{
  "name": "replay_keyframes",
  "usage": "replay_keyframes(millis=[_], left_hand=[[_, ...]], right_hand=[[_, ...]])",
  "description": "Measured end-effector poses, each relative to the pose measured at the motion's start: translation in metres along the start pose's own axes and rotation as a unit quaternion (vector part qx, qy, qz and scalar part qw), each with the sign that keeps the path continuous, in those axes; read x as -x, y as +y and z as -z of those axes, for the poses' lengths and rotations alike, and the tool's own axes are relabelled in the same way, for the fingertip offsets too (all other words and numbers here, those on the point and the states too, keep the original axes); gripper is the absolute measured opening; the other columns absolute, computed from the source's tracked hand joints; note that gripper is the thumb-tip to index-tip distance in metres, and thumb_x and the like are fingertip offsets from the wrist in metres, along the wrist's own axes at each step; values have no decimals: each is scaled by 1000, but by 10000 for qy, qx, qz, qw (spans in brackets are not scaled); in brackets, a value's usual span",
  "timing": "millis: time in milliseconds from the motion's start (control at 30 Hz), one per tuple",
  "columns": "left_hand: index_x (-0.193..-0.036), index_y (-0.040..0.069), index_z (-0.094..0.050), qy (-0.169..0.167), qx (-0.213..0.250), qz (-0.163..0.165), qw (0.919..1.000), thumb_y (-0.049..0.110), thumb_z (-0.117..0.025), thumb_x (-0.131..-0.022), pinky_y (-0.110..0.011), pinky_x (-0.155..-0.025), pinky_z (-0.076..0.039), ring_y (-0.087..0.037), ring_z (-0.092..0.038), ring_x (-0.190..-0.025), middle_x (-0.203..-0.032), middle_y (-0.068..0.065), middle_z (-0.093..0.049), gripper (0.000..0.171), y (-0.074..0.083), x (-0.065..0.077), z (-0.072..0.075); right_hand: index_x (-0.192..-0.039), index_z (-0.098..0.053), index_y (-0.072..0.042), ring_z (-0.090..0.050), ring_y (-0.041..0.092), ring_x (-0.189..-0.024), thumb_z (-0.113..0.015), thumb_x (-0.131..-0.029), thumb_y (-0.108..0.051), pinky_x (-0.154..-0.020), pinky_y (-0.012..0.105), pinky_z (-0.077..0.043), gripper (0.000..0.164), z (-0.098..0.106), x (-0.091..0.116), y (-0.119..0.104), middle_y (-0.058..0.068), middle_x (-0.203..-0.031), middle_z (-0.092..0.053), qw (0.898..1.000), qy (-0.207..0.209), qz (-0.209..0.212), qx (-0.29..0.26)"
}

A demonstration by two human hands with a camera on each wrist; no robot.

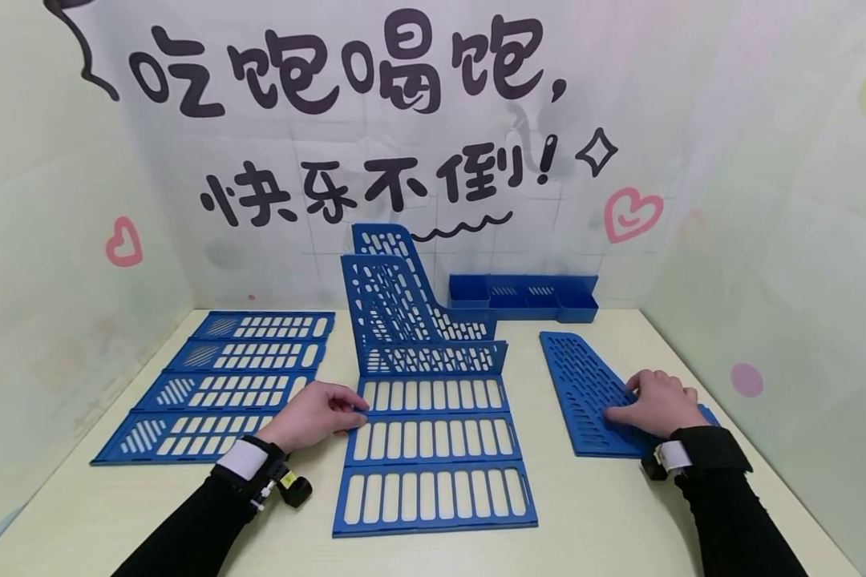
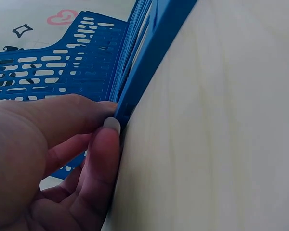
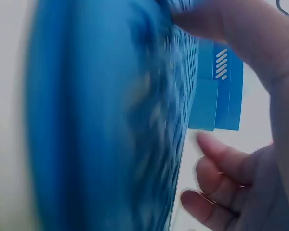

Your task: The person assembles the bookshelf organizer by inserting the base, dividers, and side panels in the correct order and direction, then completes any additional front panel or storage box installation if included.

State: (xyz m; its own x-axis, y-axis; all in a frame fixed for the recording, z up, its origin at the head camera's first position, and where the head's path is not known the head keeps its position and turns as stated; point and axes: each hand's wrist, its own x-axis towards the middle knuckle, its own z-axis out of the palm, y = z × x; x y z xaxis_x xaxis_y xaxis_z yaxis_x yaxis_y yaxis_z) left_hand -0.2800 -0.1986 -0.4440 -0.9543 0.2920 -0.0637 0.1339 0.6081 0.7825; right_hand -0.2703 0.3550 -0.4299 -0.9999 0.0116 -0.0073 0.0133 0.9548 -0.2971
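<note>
My left hand (image 1: pixel 320 414) pinches the left edge of a blue slotted base panel (image 1: pixel 433 439), thumb and forefinger meeting at its rim (image 2: pixel 124 108). This base lies on the table in joined sections. Two blue perforated side panels (image 1: pixel 386 308) stand upright at its far end, one behind the other. On the right, another perforated side panel (image 1: pixel 577 393) lies flat. Over its right edge is my right hand (image 1: pixel 660 403), fingers loosely bent. In the right wrist view the thumb (image 3: pixel 216 21) overlaps the blurred panel (image 3: pixel 106 125), while the other fingers are spread apart from it.
On the left lies a blue slotted sheet (image 1: pixel 220 397) of several joined sections, close to my left forearm. A blue compartment tray (image 1: pixel 523 298) stands at the back against the printed wall covering (image 1: pixel 418 264). Side walls (image 1: pixel 772 264) border the table.
</note>
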Motion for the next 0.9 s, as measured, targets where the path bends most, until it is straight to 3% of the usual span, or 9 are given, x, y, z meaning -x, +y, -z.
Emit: replay_keyframes(millis=[233, 433, 667, 767, 900], left_hand=[[-118, 6, -82, -14, 38, -86, 10000, 15, -83, -98, -26, -65, -53, -17, -63, -75, -87, -3, -69, 21, 1, 2, -1], [-116, 7, -83, 6, 65, -17, 10000, 14, -82, -99, -26, -65, -54, -17, -64, -75, -86, -3, -69, 19, 1, 1, -1], [-115, 8, -83, 4, 83, 72, 9999, 12, -82, -99, -26, -66, -55, -18, -65, -73, -85, -3, -69, 17, 0, 1, -2], [-115, 8, -83, -3, 11, 17, 10000, 13, -81, -99, -27, -65, -54, -18, -66, -73, -84, -3, -70, 17, 0, 0, -2], [-115, 9, -83, 12, -90, 0, 10000, 15, -81, -99, -26, -65, -53, -17, -65, -73, -84, -2, -70, 17, 0, 0, -1]], right_hand=[[-143, -56, 15, -51, 58, -119, -77, -89, -70, -94, 72, -39, 103, -1, 2, 2, 44, -137, -55, 9998, -16, -96, 161], [-135, -62, 14, -59, 52, -111, -80, -89, -61, -90, 67, -40, 90, -4, -4, 7, 36, -124, -66, 10000, 12, -93, 19], [-143, -55, 16, -55, 53, -116, -83, -87, -59, -96, 73, -38, 98, -3, -3, 3, 42, -131, -59, 9998, 174, -54, -18], [-142, -49, 18, -58, 51, -111, -84, -87, -60, -95, 70, -37, 102, 2, -3, 2, 41, -128, -61, 9996, 95, -139, -220], [-143, -39, 17, -67, 41, -101, -84, -91, -62, -96, 57, -49, 105, 12, -1, 4, 38, -126, -63, 9959, -270, -192, -847]])
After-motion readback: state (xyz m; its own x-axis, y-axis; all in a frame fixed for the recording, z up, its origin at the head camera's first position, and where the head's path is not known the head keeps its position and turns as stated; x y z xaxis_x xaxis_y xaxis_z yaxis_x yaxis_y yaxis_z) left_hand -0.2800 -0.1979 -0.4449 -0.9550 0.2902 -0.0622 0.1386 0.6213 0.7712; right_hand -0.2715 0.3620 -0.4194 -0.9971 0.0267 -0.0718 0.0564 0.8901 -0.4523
